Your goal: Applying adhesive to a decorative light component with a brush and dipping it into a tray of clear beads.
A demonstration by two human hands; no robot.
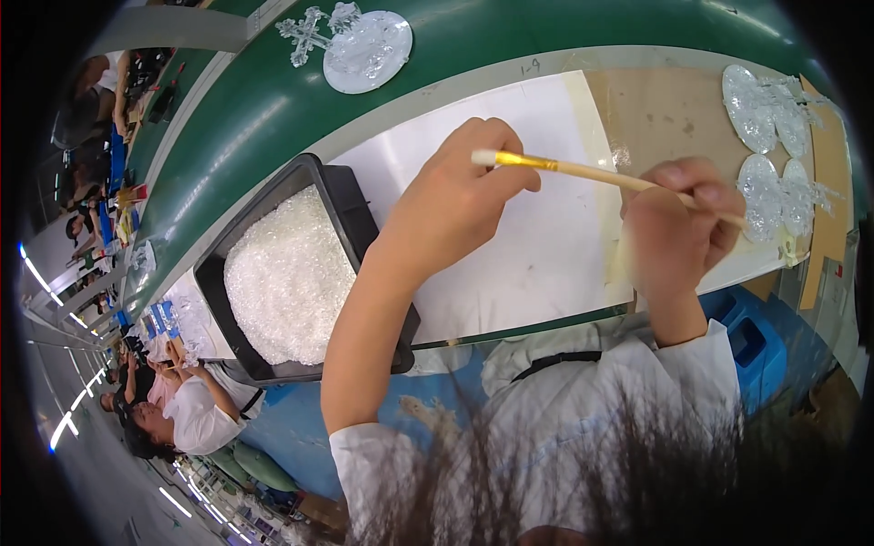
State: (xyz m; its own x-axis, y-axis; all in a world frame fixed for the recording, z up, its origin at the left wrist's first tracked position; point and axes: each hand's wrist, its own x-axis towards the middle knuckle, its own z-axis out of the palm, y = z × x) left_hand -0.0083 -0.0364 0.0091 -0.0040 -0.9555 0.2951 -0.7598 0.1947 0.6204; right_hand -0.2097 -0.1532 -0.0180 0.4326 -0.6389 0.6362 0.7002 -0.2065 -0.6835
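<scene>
My right hand (678, 223) is closed round the wooden handle of a paintbrush (592, 172). Its yellow ferrule and pale bristles point left, passing by the fingers of my left hand (460, 200). That hand is curled, with thumb and fingers drawn together above a white sheet (528, 264); whatever lies between the fingertips is hidden. Left of my left forearm, a black plastic tray (355, 205) holds a heap of clear, glittering granules (289, 282).
Several clear, sparkly oval pieces (760, 196) lie at the right end of the bench. Across on the green surface (218, 182) rests a clear cross-shaped ornament (305, 36) beside a round disc (369, 55). A blue plastic stool (756, 350) stands below right. Other people sit at far left.
</scene>
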